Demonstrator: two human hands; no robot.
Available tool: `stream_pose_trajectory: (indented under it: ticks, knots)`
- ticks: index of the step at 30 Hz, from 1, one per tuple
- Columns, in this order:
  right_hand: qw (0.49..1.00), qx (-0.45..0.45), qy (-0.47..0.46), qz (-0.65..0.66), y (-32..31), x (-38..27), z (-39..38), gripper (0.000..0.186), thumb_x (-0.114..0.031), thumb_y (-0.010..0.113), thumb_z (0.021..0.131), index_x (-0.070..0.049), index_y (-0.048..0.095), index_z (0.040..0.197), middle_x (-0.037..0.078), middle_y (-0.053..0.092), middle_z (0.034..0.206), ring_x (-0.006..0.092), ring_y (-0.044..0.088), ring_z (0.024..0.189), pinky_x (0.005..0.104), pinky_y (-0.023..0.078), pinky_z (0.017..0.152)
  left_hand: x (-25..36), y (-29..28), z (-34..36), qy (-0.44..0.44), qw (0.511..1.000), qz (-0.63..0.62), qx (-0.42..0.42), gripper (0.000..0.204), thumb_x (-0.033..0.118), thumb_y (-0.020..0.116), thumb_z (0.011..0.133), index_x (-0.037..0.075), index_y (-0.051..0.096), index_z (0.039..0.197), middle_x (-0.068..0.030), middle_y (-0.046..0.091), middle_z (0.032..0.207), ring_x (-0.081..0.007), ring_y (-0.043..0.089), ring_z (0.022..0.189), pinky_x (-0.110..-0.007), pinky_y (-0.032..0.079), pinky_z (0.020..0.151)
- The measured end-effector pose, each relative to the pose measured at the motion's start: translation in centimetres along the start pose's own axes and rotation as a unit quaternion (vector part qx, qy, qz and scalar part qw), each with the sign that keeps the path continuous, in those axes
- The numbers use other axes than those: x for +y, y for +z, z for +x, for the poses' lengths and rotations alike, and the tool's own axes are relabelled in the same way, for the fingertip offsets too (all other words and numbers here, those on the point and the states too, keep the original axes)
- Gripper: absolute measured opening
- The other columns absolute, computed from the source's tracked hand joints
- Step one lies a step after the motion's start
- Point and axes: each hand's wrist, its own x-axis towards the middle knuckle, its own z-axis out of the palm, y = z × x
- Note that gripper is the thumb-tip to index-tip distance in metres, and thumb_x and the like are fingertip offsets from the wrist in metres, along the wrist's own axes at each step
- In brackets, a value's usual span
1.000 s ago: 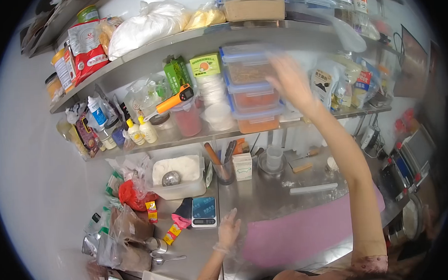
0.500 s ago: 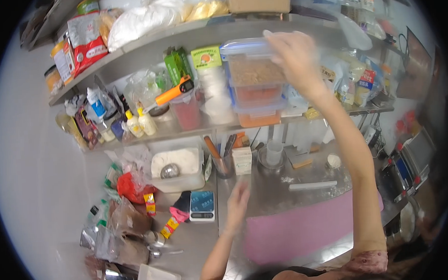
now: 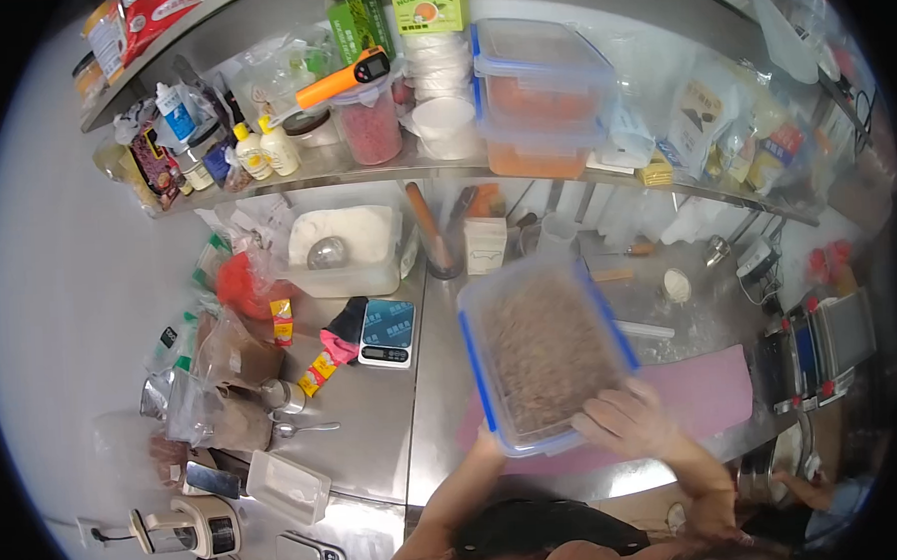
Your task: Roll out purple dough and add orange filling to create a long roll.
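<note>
L hand [image 3: 489, 441]: grasping the tub at its near left corner; fingers mostly hidden behind it.
R hand [image 3: 627, 414]: grasping the near right corner, fingers over the lid's edge; slightly blurred.
Blue-rimmed tub [image 3: 540, 351]: held btwn both hands over the near, central part of the tabletop [image 3: 374, 418]; brown crumbly contents seen thru clear lid; lid on, clasps can't tell.
Pink mat [image 3: 704, 389]: partly hidden by tub, extending R; contact w/ tub can't tell.
White bar [image 3: 646, 329]: just R of tub, on far side of mat.
Kitchen scale [image 3: 386, 325]: L of tub, apart from it.
Carton [image 3: 485, 246], measuring cup [image 3: 558, 233]: near tub's far end.
Powder bin [image 3: 348, 281]: far L, w/ white powder.
Shelf [image 3: 424, 174]: far side; carries stacked tubs [image 3: 543, 101], orange thermometer [image 3: 340, 86], etc.
Co-worker's hand [image 3: 803, 490]: near R edge, well apart.
Risk, tipping: both grips sit at near end, so weight at far end could pull it down.
Risk, spill: if clasps are loose, pressure on the rim could shift lid & scatter crumbs on mat.
Risk, knock: swinging far end could topple carton or cup.
</note>
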Motion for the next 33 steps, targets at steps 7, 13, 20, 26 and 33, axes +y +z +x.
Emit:
stream_pose_trajectory:
  ticks: [7, 13, 20, 26, 33]
  knots:
    - [0.863, 0.008, 0.404, 0.304, 19.7, -4.8, -5.4, 0.052, 0.004, 0.053, 0.085, -0.009, 0.054, 0.136, 0.019, 0.038, 0.152, 0.0391, 0.028, 0.145, 0.0456, 0.027, 0.118, 2.3, -12.5, -1.7, 0.097, 0.978, 0.078, 0.167, 0.094, 0.075, 0.039, 0.09, 0.008, 0.023, 0.154, -0.0149, 0.029, 0.157, -0.036, 0.028, 0.144, -0.055, 0.03, 0.116]
    - [0.839, 0.011, 0.397, 0.371, 29.5, 0.0, -3.7, 0.066, 0.013, 0.045, 0.085, -0.012, 0.043, 0.146, 0.019, 0.032, 0.156, 0.0345, 0.033, 0.144, 0.0398, 0.032, 0.116, 2.9, -16.8, 3.2, 0.152, 0.966, 0.051, 0.202, 0.09, 0.075, 0.04, 0.09, 0.014, 0.025, 0.154, -0.0095, 0.029, 0.158, -0.0331, 0.029, 0.144, -0.056, 0.026, 0.117]
    - [0.888, -0.181, 0.331, 0.264, 31.6, 6.4, -6.0, 0.052, 0.002, 0.049, 0.089, -0.01, 0.05, 0.14, 0.017, 0.048, 0.145, 0.0333, 0.048, 0.132, 0.0427, 0.044, 0.105, 5.6, -13.4, 5.7, -0.131, 0.95, 0.236, 0.158, 0.064, 0.055, 0.045, 0.097, 0.008, 0.041, 0.141, -0.0107, 0.045, 0.142, -0.0289, 0.044, 0.131, -0.048, 0.038, 0.105]
    - [0.892, 0.256, 0.356, 0.108, 11.5, 16.7, 6.7, 0.023, -0.014, 0.055, 0.098, 0.001, 0.064, 0.113, 0.02, 0.068, 0.103, 0.033, 0.068, 0.091, 0.0388, 0.054, 0.079, 15.2, 1.1, 9.1, -0.164, 0.819, 0.539, 0.108, 0.046, 0.038, 0.048, 0.102, -0.001, 0.062, 0.121, -0.0125, 0.07, 0.114, -0.023, 0.068, 0.102, -0.039, 0.056, 0.084]
    - [0.586, 0.218, 0.626, 0.466, 4.9, 27.9, 18.5, 0.047, -0.034, 0.053, 0.101, 0.006, 0.056, 0.126, 0.02, 0.061, 0.124, 0.0251, 0.059, 0.113, 0.0399, 0.046, 0.096, 16.6, 22.7, 24.7, 0.249, 0.733, 0.629, 0.077, 0.066, 0.049, 0.049, 0.1, -0.002, 0.045, 0.142, -0.0137, 0.046, 0.147, -0.0205, 0.044, 0.133, -0.035, 0.035, 0.111]
